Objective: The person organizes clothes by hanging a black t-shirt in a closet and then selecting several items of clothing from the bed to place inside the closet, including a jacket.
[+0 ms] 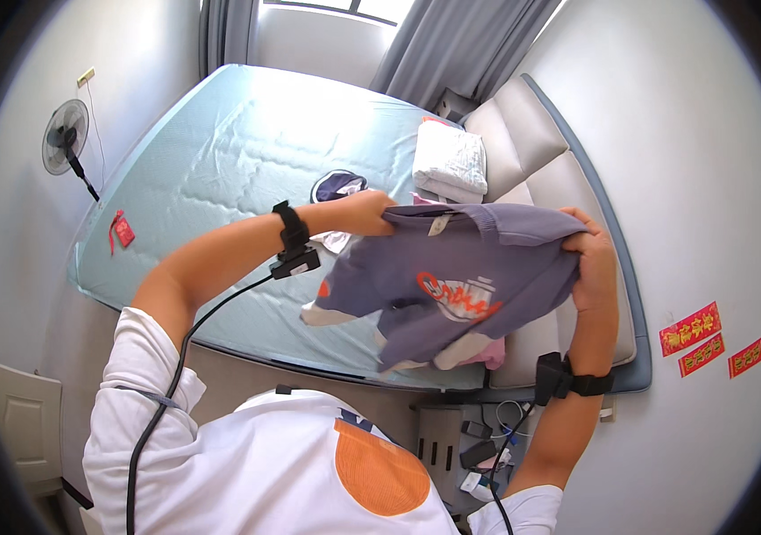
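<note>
A purple T-shirt (pixel 452 276) with a red and white print hangs stretched between my two hands above the bed. My left hand (pixel 364 214) grips one shoulder of it near the collar. My right hand (pixel 593 259) grips the other shoulder at the right. The shirt's lower part drapes down over other clothes, pink and white, lying at the bed's near edge (pixel 474 352). Both wrists wear black bands with cables.
A light blue mattress (pixel 220 178) fills the middle. A folded white stack (pixel 450 160) lies near the grey padded headboard (pixel 532 143). A dark garment (pixel 338 185) sits behind my left hand. A standing fan (pixel 66 138) is at the left wall. Cables and a power strip (pixel 488 446) lie on the floor.
</note>
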### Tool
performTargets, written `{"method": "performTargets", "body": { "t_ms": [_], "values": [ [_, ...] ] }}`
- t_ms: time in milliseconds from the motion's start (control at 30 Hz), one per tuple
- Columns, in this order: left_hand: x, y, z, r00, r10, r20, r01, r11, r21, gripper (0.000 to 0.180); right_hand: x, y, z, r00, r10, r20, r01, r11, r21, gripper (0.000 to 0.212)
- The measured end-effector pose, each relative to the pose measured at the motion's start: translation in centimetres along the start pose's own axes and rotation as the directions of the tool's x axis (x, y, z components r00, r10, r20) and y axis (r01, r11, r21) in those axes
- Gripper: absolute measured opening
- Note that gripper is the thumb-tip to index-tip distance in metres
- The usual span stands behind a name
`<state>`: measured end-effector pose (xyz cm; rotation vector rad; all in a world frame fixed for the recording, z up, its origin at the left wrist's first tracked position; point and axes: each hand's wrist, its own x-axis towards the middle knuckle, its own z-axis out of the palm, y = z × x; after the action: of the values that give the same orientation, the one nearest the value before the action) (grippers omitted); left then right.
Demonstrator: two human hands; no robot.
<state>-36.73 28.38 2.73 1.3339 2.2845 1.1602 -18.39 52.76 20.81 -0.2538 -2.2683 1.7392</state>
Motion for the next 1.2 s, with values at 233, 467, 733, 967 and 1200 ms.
{"method": "performTargets", "body": {
  "t_ms": [233,467,733,967,1200],
  "values": [
    [2.3,-5.0,0.9,0.979,-0.003,-0.205,-0.089,0.895,-0.437,0.010,0.4,0.8,-6.6,0.983,-0.123,-0.135,0.055,0.905,-0.423,0.031],
    [9.8,7.6,-6.2,0.778,0.304,-0.549,-0.260,0.952,0.159,0.018,1.1,6.3,-17.2,0.925,-0.371,-0.085,0.089,0.427,-0.900,0.032],
    [12.9,13.7,-11.4,0.816,0.453,-0.359,-0.245,0.834,0.495,0.022,0.3,7.5,-18.3,0.940,-0.282,-0.193,-0.007,0.551,-0.834,0.030],
    [13.4,15.3,-13.8,0.716,0.600,-0.357,-0.299,0.725,0.620,0.021,0.5,5.9,-18.4,0.814,-0.562,-0.145,0.016,0.272,-0.962,0.023],
    [11.7,15.8,-13.1,0.745,0.509,-0.430,-0.206,0.790,0.578,0.035,-0.6,4.0,-19.3,0.816,-0.509,-0.275,0.079,0.569,-0.819,0.023]
  ]
}}
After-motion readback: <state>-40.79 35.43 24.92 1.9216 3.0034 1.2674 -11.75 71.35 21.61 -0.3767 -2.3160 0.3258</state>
